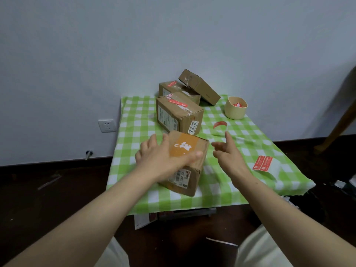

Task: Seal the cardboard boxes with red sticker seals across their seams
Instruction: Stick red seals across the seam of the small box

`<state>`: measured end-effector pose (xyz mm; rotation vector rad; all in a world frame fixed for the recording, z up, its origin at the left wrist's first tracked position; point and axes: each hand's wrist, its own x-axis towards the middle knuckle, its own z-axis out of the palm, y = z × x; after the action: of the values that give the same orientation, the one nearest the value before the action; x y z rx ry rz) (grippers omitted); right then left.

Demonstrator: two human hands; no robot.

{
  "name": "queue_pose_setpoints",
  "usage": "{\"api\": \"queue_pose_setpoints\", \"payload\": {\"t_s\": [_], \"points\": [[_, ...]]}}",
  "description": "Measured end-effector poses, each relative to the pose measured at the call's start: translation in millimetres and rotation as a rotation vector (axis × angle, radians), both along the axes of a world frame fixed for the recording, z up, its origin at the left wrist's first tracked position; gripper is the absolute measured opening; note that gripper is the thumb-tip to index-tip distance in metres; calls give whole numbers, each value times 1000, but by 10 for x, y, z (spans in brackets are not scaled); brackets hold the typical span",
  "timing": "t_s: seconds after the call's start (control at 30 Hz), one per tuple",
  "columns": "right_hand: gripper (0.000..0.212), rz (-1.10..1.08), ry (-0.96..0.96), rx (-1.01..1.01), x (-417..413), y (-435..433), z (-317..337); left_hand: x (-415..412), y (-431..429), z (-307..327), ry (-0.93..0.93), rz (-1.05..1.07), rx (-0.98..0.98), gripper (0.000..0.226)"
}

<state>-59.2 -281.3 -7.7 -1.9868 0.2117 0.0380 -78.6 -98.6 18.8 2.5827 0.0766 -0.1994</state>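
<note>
L hand [163, 155] lies flat across the near box [187, 160], palm down, fingers spread over the top face w/ thumb reaching to the orange tape patch; it grips nothing, just steadies the box. R hand [226, 151] hovers apart from the box at its 3 o'clock, loosely open, index finger raised, nothing held as far as I can tell.

Key relation: a curled red seal [220, 124] lies on the green check cloth [221, 189] at 12 o'clock from the R hand, near its fingertip, so the R hand is clearly the closer one. A flat sheet of red seals [263, 163] sits at the R hand's 3–4 o'clock, farther off. More seals sit in the beige cup [236, 110] at 12–1.

The near box's long axis runs roughly 5 to 11 o'clock. It shows no red seal on top yet; the two boxes behind [179, 114] already carry red strips. My read: R hand fetches a seal while L pins the box.
</note>
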Motion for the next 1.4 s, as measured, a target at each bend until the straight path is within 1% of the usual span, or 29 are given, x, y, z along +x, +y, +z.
{"api": "queue_pose_setpoints", "payload": {"t_s": [0.07,0.17,0.23,0.33,0.37,0.4,0.47,0.53,0.6,0.67,0.73,0.8,0.87,0.9,1.0,1.1,1.23,1.3,1.4], "points": [[78,42,5,86,25,16,22,-88,-128,-23,6,-31,141,132],[75,37,6,109,32,30,50,-86,-233,-79,-48,-76,266,132],[63,-12,-9,83,18,-15,71,-2,-198,-67,-45,-117,265,126],[40,-73,-11,50,-7,-136,133,76,-112,-31,33,-239,272,120],[34,-90,-31,59,-9,-169,169,88,-95,-8,32,-243,231,117],[28,-106,-55,75,-8,-197,214,93,-83,19,2,-211,147,113],[16,-104,-89,97,-21,-222,332,81,-86,104,-121,-76,-118,101],[11,-52,-105,82,-57,-210,460,70,-120,172,-212,8,-338,100],[11,12,-122,43,-103,-173,569,38,-183,222,-239,-2,-391,103],[10,69,-133,10,-137,-123,652,4,-251,265,-255,-4,-386,98],[9,96,-133,-16,-152,-71,705,5,-286,276,-313,35,-417,80],[13,104,-136,-41,-148,-43,734,26,-282,274,-367,80,-489,49],[15,105,-135,-60,-139,-35,753,31,-241,275,-365,120,-609,21],[15,109,-131,-59,-127,-39,767,27,-216,291,-341,133,-671,15],[13,141,-108,-13,-81,-40,820,13,-119,341,-258,151,-782,10],[13,167,-65,75,-7,-31,874,18,-33,391,-182,179,-810,4],[13,193,61,180,114,-22,877,39,31,380,-111,181,-756,11],[10,198,105,175,169,-15,856,71,51,340,-103,176,-680,13],[5,194,158,150,237,9,819,132,65,283,-107,191,-601,8]]}}
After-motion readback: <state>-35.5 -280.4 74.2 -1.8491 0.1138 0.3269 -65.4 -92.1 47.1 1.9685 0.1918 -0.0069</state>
